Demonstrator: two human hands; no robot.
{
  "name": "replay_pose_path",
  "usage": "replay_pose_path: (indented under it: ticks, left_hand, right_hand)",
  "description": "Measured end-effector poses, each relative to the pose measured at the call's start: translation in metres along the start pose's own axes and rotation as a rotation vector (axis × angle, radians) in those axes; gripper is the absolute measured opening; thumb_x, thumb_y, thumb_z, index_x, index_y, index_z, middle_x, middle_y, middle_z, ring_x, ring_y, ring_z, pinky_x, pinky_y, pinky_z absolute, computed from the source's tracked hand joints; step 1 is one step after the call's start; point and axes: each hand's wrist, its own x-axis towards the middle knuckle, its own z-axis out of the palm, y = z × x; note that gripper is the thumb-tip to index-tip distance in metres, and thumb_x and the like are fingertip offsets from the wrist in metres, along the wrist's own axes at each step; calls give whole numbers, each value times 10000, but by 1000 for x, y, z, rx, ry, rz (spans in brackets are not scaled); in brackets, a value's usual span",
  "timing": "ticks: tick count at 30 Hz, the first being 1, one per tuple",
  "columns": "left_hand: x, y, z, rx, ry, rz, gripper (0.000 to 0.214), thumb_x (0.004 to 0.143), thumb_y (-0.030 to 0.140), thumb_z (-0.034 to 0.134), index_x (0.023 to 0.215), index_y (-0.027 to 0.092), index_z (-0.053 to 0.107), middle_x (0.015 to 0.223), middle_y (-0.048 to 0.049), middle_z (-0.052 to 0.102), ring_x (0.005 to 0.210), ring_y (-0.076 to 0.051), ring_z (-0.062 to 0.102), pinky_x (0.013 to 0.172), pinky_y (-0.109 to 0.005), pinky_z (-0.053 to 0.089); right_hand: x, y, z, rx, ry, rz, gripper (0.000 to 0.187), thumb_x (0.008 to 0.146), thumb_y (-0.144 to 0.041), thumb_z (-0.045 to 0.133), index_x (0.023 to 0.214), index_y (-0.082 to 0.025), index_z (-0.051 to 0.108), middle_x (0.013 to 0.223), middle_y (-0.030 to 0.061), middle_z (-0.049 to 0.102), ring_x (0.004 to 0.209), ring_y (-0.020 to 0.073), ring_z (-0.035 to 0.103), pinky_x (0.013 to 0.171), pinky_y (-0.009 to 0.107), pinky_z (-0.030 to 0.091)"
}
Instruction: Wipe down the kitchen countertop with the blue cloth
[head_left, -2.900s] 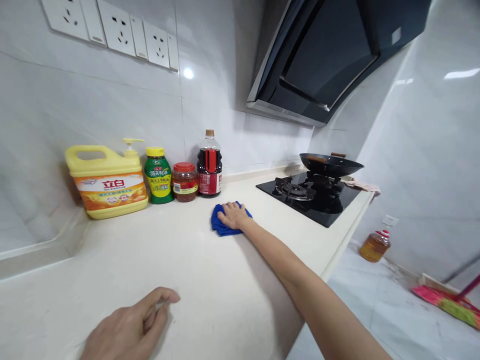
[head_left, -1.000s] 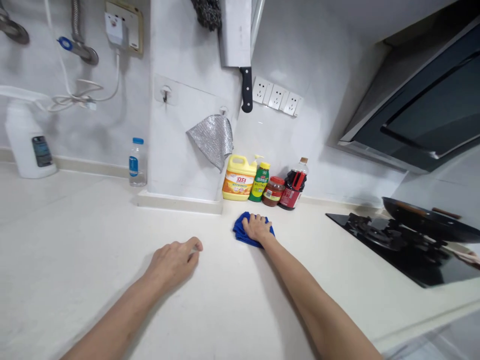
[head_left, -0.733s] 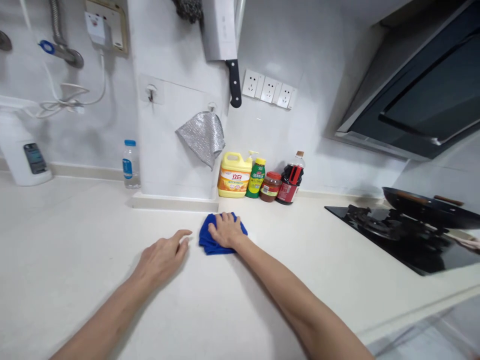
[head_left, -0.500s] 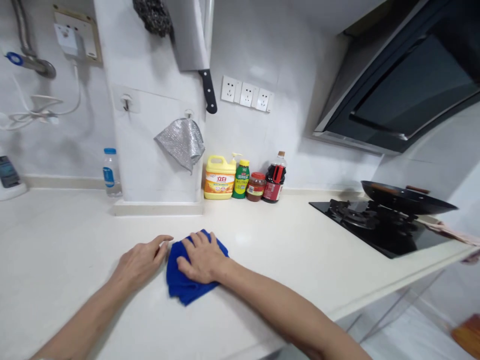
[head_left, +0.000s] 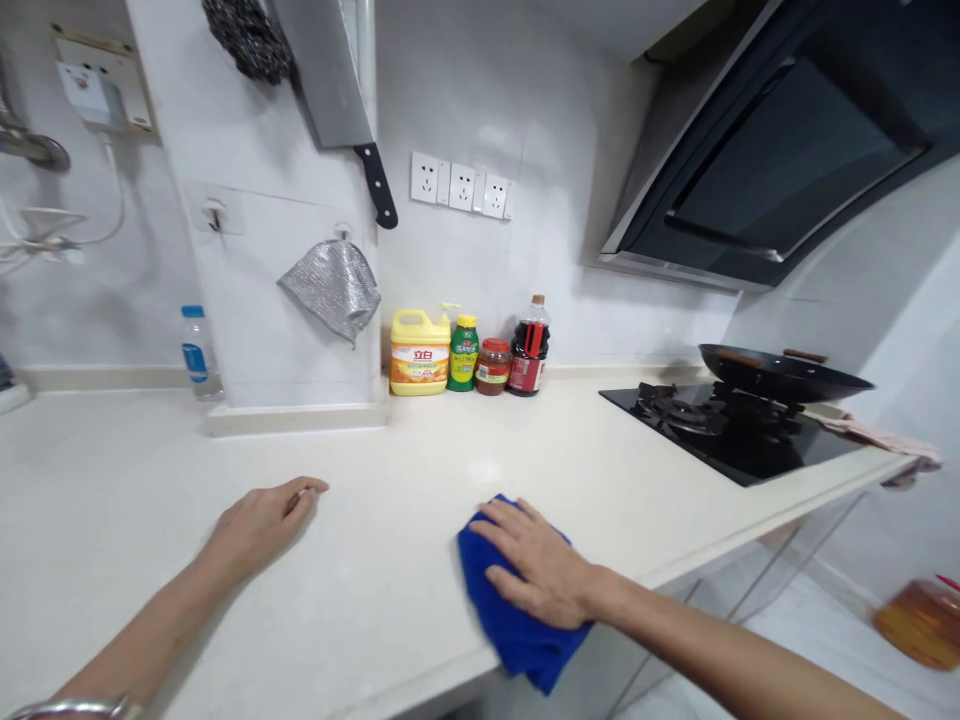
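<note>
My right hand (head_left: pixel 536 570) lies flat on a blue cloth (head_left: pixel 510 640), fingers stretched out, pressing it to the white countertop (head_left: pixel 360 590) near the front edge. A folded corner of the cloth hangs past that edge. My left hand (head_left: pixel 262 525) rests on the countertop to the left, apart from the cloth. Its fingers are loosely curled in, with thumb and forefinger close together. Nothing shows in it, though the undersides of the fingers are hidden. A metal bracelet (head_left: pixel 82 708) circles my left wrist.
Against the wall stand a yellow detergent jug (head_left: pixel 420 355), a green bottle (head_left: pixel 464 355), a red-lidded jar (head_left: pixel 493 367) and a dark sauce bottle (head_left: pixel 529 350). A water bottle (head_left: pixel 199 355) is at left. A wok (head_left: pixel 787 375) sits on the hob (head_left: pixel 739 445). A cleaver (head_left: pixel 330 90) hangs above.
My right hand has slid the blue cloth rightward and closer to the counter's front edge. My left hand stays on the countertop, now well apart from the cloth. The view has shifted right.
</note>
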Motion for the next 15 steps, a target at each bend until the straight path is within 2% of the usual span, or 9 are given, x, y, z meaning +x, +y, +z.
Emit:
replay_pose_path:
  ticks: [5, 7, 9, 12, 13, 15]
  left_hand:
    - [3, -2, 4, 1, -16, -2, 531, 928, 454, 256, 1197, 301, 688, 703, -56, 704, 796, -297, 684, 716, -389, 457]
    - [4, -1, 5, 12, -29, -8, 534, 927, 450, 252, 1217, 306, 677, 737, -65, 710, 818, -301, 682, 736, -397, 453]
    - [5, 1, 5, 24, -27, -13, 535, 925, 448, 252, 1233, 310, 668, 822, -81, 731, 882, -310, 679, 774, -414, 450]
    - [6, 3, 7, 33, -36, -18, 551, 923, 441, 232, 1251, 304, 654, 905, -101, 742, 953, -330, 665, 822, -445, 445]
    - [6, 3, 8, 33, -41, -19, 554, 922, 436, 226, 1253, 301, 650, 902, -102, 741, 956, -334, 662, 832, -453, 446]
    - [6, 4, 9, 32, -43, -15, 550, 919, 424, 226, 1254, 295, 643, 887, -98, 741, 956, -337, 661, 850, -461, 450]
  right_hand:
    - [-40, 83, -10, -116, 54, 324, 619, 1034, -538, 241, 1578, -275, 377, 1696, 49, 296, 1575, 233, 232, 1311, 503, 101]
    - [-46, 112, -13, -177, 72, 456, 608, 1033, -485, 239, 1577, -252, 380, 1691, 58, 308, 1569, 226, 246, 1309, 493, 129]
    - [-46, 131, -14, -245, 88, 585, 595, 1032, -429, 242, 1571, -222, 386, 1680, 82, 329, 1559, 230, 271, 1298, 500, 179]
    - [-38, 129, -10, -327, 86, 706, 600, 1030, -406, 248, 1570, -181, 380, 1671, 124, 338, 1551, 262, 292, 1275, 539, 237]
    - [-34, 120, -7, -336, 75, 704, 608, 1030, -416, 249, 1573, -174, 373, 1673, 131, 332, 1553, 272, 288, 1273, 551, 239]
    - [-26, 93, 1, -321, 57, 608, 622, 1031, -451, 243, 1583, -189, 357, 1682, 120, 313, 1562, 276, 267, 1280, 562, 220]
